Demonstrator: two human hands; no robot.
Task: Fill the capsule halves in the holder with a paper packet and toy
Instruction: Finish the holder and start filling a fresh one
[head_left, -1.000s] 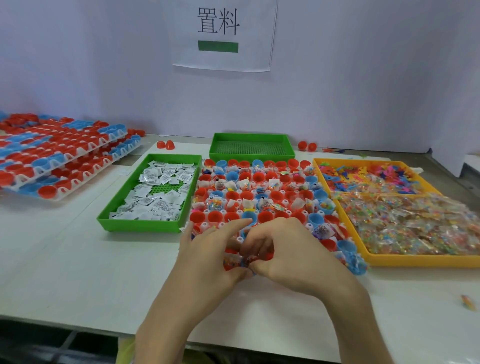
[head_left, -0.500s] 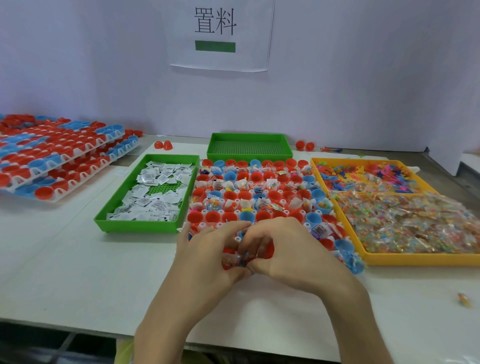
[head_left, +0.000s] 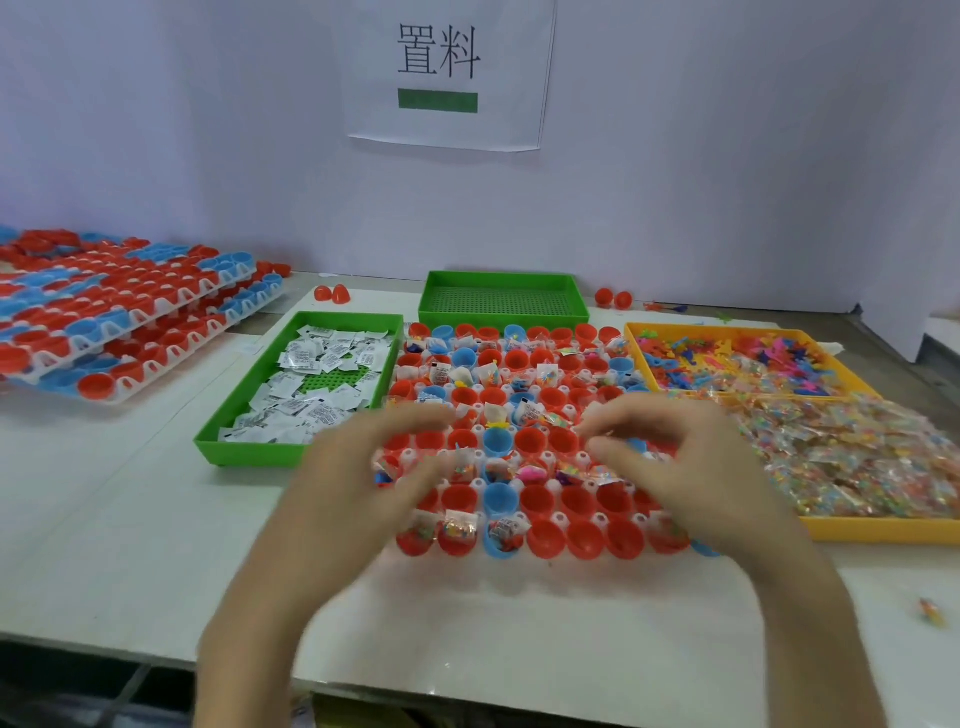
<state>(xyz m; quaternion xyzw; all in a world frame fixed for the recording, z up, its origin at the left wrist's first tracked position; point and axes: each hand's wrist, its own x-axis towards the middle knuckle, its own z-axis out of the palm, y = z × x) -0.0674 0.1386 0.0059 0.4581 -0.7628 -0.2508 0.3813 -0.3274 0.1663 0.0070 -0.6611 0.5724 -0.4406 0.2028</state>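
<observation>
Now left hand (head_left: 353, 483), right hand (head_left: 691, 462) apart — holder (head_left: 560, 487) uncovered

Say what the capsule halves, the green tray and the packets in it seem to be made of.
Capsule halves: likely moulded plastic, glossy, judging by the highlights on the smooth red and blue walls.
Green tray: rigid plastic, semi-matte, with uniform colour and a perforated grid floor.
Packets: probably paper, matte white with dark print and creases; a coated film can't be ruled out.
</observation>
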